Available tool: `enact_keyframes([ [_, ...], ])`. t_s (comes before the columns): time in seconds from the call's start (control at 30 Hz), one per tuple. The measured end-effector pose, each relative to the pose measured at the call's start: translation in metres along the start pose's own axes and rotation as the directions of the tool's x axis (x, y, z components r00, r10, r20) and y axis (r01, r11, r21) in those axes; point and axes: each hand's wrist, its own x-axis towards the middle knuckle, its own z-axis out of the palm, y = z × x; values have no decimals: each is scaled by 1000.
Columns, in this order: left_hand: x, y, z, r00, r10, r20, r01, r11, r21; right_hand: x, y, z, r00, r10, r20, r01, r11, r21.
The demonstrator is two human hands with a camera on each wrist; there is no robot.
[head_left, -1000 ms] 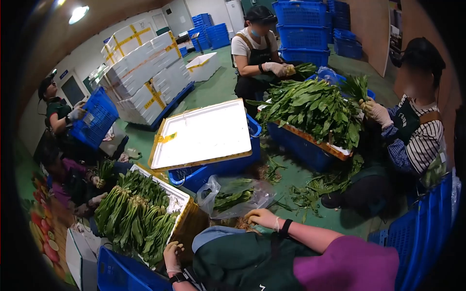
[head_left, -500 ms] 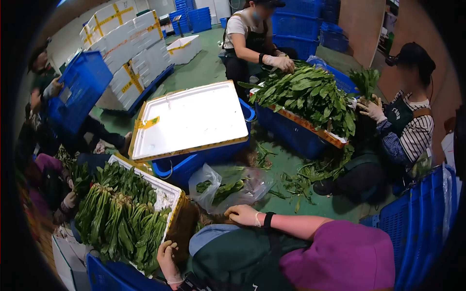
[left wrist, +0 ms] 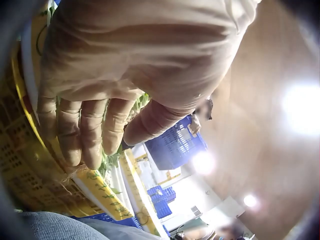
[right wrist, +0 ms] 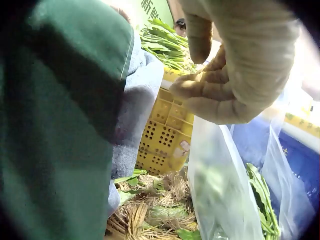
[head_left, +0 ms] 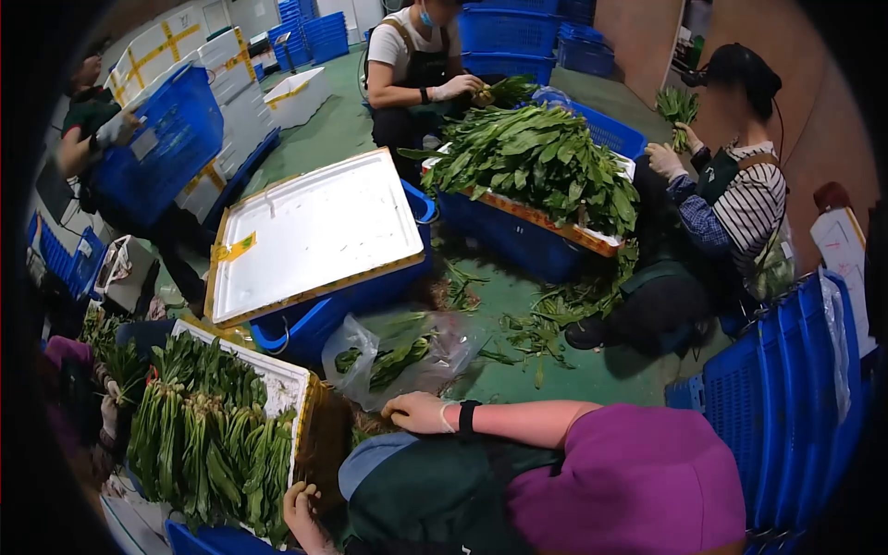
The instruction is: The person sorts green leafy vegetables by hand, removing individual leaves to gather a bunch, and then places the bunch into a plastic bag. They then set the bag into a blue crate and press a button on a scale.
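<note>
Bunched leafy greens [head_left: 217,453] with pale roots fill a white foam box [head_left: 298,379] set in a yellow crate [right wrist: 165,135]. My gloved left hand [head_left: 305,513] is at the box's near right corner; in the left wrist view that hand [left wrist: 135,65] has relaxed, bent fingers by the rim and nothing visible in its grasp. My gloved right hand [head_left: 418,413] hovers beside a clear plastic bag [head_left: 398,356] with greens inside. Loosely bent fingers and thumb of the right hand [right wrist: 235,65] show in the right wrist view, holding nothing visible.
A white foam lid [head_left: 314,231] lies on a blue crate. Greens are heaped on another box [head_left: 546,166] between two seated people. Loose leaves [head_left: 541,328] litter the green floor. Blue crates [head_left: 777,407] stand at right; someone at left carries a blue crate [head_left: 162,143].
The head view has shifted, moving the scene leftward. My right hand has moved left relative to the bag, toward the box of greens. The person at right has raised a bunch.
</note>
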Motion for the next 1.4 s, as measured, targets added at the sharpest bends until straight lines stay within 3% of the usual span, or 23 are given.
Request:
enact_keyframes([
  [0.4, 8, -13, 0, 1000, -23, 8, 23, 997, 67, -12, 18, -20, 998, 27, -54, -29, 999, -39],
  [0.57, 8, 6, 7, 976, 214, -45, -200, 957, 212, -14, 24, -18, 999, -3, -47, 1, 998, -61],
  [0.6, -7, 31, 26, 971, 233, -54, -218, 955, 201, -15, 23, -20, 999, -6, -34, 4, 998, -63],
  [0.67, -50, 99, 70, 928, 372, -23, -358, 908, 218, -18, 15, -26, 999, 23, -31, -26, 997, -77],
  [0.73, -98, 160, 108, 833, 551, -48, -519, 809, 275, -22, 7, -31, 1000, 17, -19, -18, 999, -48],
  [0.77, -116, 178, 119, 715, 699, -32, -662, 691, 290, -18, 18, -25, 999, -21, -34, 22, 1000, 16],
  [0.8, -130, 194, 119, 574, 819, -9, -773, 545, 326, -20, 1, -32, 998, 65, 12, -65, 997, 42],
  [0.83, -141, 210, 102, 421, 901, 110, -881, 376, 287, -17, 7, -26, 991, 136, 23, -137, 981, 137],
  [0.87, -153, 227, 82, 254, 939, 232, -952, 200, 234, -10, 22, -21, 1000, -8, -14, 9, 996, 83],
  [0.9, -168, 258, 60, 263, 847, 462, -955, 162, 247, -10, 18, -23, 999, 50, 5, -50, 992, 113],
  [0.93, -185, 276, 44, 267, 697, 665, -961, 141, 238, -8, 15, -27, 999, -43, -10, 43, 998, 50],
  [0.97, -200, 258, 52, 257, 851, 458, -934, 98, 343, -8, 4, -32, 996, -82, -19, 83, 996, 34],
  [1.0, -209, 255, 47, 283, 857, 431, -913, 104, 395, -3, 6, -32, 997, -68, -46, 69, 997, 23],
  [1.03, -215, 254, 43, 228, 884, 407, -930, 73, 361, -1, 8, -36, 996, -62, -66, 68, 993, 101],
  [1.1, -226, 254, 37, 202, 899, 388, -920, 39, 389, 8, -1, -53, 980, -120, -159, 155, 960, 232],
  [1.13, -231, 254, 34, 190, 906, 379, -915, 23, 403, 9, -29, -71, 959, -100, -265, 168, 955, 246],
  [1.17, -233, 258, 36, 214, 908, 360, -907, 48, 418, 21, -29, -91, 872, -206, -443, 283, 952, 115],
  [1.2, -235, 256, 38, 233, 908, 347, -900, 66, 431, 22, -62, -115, 771, -315, -554, 389, 921, 18],
  [1.23, -237, 253, 40, 251, 908, 334, -892, 83, 444, 29, -69, -136, 681, -234, -694, 405, 910, 91],
  [1.27, -234, 244, 45, 189, 954, 234, -899, 72, 432, 36, -65, -158, 574, -132, -808, 429, 889, 159],
  [1.33, -236, 241, 42, 194, 953, 234, -891, 71, 449, 54, -44, -197, 493, 79, -866, 439, 838, 326],
  [1.37, -238, 241, 40, 203, 951, 233, -885, 77, 460, 57, -53, -195, 513, 61, -856, 401, 865, 302],
  [1.4, -240, 241, 40, 210, 951, 226, -879, 82, 470, 60, -63, -184, 585, -39, -810, 418, 870, 260],
])
